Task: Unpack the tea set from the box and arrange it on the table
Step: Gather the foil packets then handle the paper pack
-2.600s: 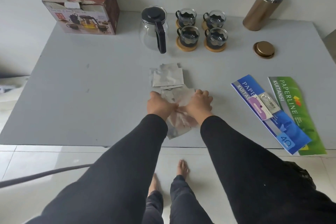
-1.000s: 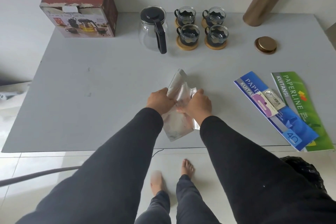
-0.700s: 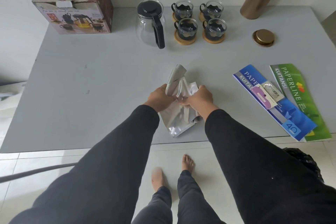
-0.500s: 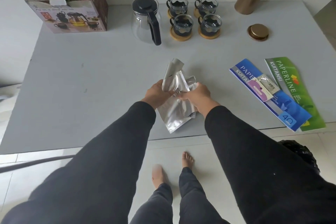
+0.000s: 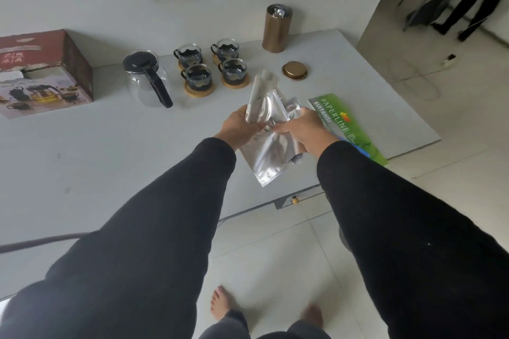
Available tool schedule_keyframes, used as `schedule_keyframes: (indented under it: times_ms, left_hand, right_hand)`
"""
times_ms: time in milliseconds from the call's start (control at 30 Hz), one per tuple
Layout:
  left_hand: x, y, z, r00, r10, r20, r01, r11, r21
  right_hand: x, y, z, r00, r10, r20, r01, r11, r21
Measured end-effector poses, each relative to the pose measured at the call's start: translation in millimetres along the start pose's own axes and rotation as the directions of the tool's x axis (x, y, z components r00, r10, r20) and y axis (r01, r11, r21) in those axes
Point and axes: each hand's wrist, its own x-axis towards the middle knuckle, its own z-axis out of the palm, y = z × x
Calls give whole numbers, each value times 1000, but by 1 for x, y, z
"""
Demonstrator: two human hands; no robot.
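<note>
Teapot: 1 glass teapot (image 5: pixel 144 82) on the table (image 5: pixel 82 151), beside the cups.
Cups: 4 cups (image 5: pixel 210 66), each on 1 coaster.
Box: 1 box (image 5: pixel 41 74), table's left.
Hands: left hand (image 5: pixel 239 128) and right hand (image 5: pixel 303 129) both grip silver foil pouches (image 5: pixel 268 132) above the table.
Others: 1 canister (image 5: pixel 276 27), 1 lid (image 5: pixel 294 70).

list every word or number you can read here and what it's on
"PAPERLINE" on the green booklet
"KUITANSI" beside it on the same booklet; smaller print lower down is too blurred to read
Red box: white characters on top and print on the front, too blurred to read

Home — tiled floor (image 5: pixel 289 256), bare feet (image 5: pixel 220 301)
</note>
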Motion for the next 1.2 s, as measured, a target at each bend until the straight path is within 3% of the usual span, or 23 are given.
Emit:
schedule_keyframes:
  times_ms: [300, 533, 800, 1033, 1200]
  left_hand:
    - [-16, 114, 186, 963, 180, 200, -178, 984, -31]
    - [-28, 150, 342, 913, 197, 358, -212, 977, 4]
    - [2, 130, 461, 858, 48, 511, -85, 995, 48]
    - [51, 65, 553, 849, -51, 525, -19, 992, 127]
    - [90, 14, 615, 867, -64, 495, -52, 975, 216]
  right_hand:
    - [-8, 104, -200, 977, 106, -188, -100, 994, 37]
    - [-14, 222, -311, 935, 227, -273, -198, 971, 132]
    - [23, 333, -333, 839, 382, -387, -352, 924, 150]
    - [75, 429, -310, 765, 493, -414, -444, 870, 215]
    - [124, 506, -286, 757, 513, -403, -454, 858, 239]
